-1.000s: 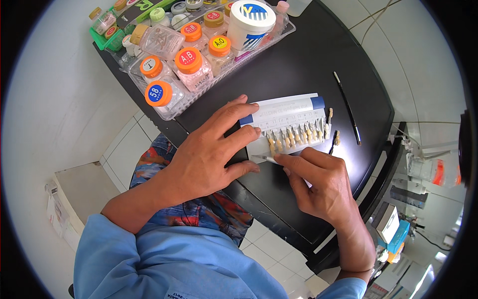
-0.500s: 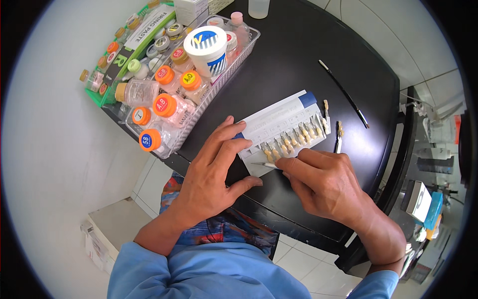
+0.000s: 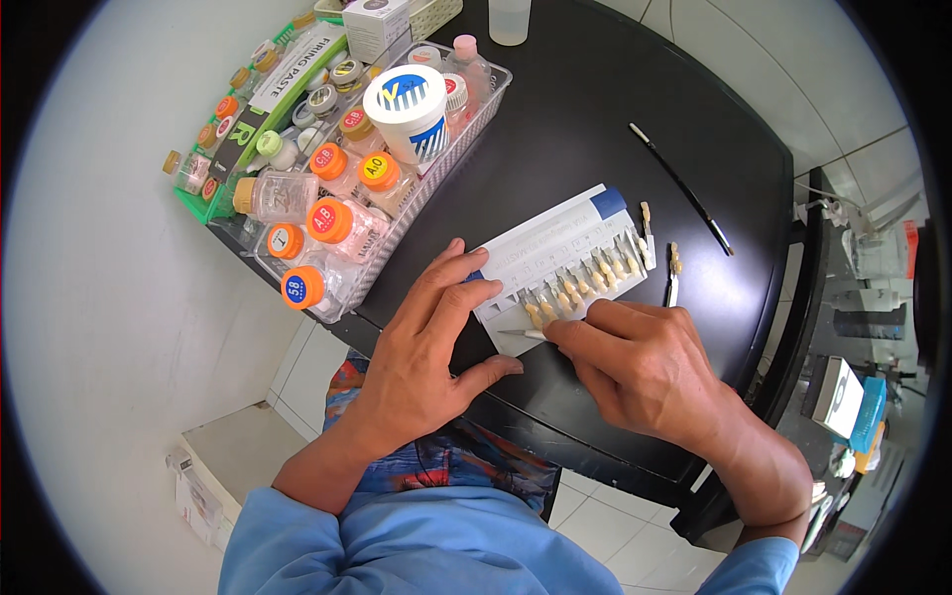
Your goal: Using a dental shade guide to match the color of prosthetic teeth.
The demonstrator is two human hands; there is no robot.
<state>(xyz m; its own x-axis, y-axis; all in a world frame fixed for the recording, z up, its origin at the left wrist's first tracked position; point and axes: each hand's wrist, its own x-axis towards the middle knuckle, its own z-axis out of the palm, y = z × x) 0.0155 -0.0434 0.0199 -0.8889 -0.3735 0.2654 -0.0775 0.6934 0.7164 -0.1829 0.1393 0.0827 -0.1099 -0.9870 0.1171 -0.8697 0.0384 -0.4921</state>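
My left hand (image 3: 421, 362) has its fingers spread, fingertips resting on the left edge of a white shade-guide card (image 3: 545, 228) with blue end strips. A row of tooth-shaped tabs (image 3: 585, 280) on metal stems lies across this card. My right hand (image 3: 645, 362) grips a slim white pointed tool (image 3: 524, 333), its tip over the card's lower left part; the rest is hidden by my fingers. Two separate tabs (image 3: 675, 260) lie at the card's right, the upper one touching it. A thin black brush (image 3: 679, 186) lies further right on the black table (image 3: 595, 99).
A clear plastic basket (image 3: 436, 178) of orange-lidded jars and a white tub (image 3: 405, 114) stands at upper left, beside a green tray (image 3: 198, 198). A translucent bottle (image 3: 508, 22) stands at the back. Boxes (image 3: 843, 397) are off the table's right side. A white wall is at left.
The view has turned and shifted, so the basket and card sit at a different angle in the picture. My hands stay at the card, the tool still in my right fingers.
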